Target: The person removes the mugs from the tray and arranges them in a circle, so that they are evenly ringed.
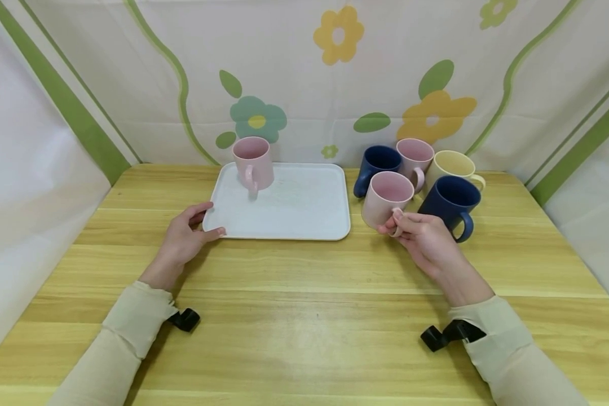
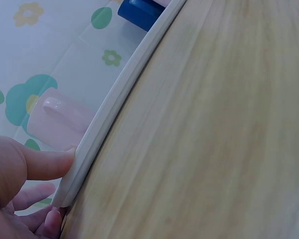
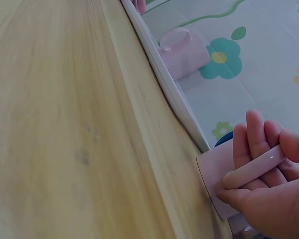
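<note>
My left hand (image 1: 184,235) grips the near left corner of a white rectangular tray (image 1: 304,206), thumb on the rim and fingers around its edge, as the left wrist view shows. On the tray's far left part stands an upright pink mug (image 1: 261,165), its handle toward me. To the right of the tray, my right hand (image 1: 431,241) pinches the handle of a second pink mug (image 1: 378,207) between thumb and fingers. In the right wrist view this mug's handle (image 3: 256,168) lies across the fingers, and its base is close to the tabletop.
Behind and beside the held mug cluster a blue mug (image 1: 380,159), another pink mug (image 1: 415,151), a yellow mug (image 1: 457,163) and a nearer blue mug (image 1: 451,200). All stand on the wooden table (image 1: 294,327). A flowered curtain (image 1: 294,62) hangs along the table's back edge.
</note>
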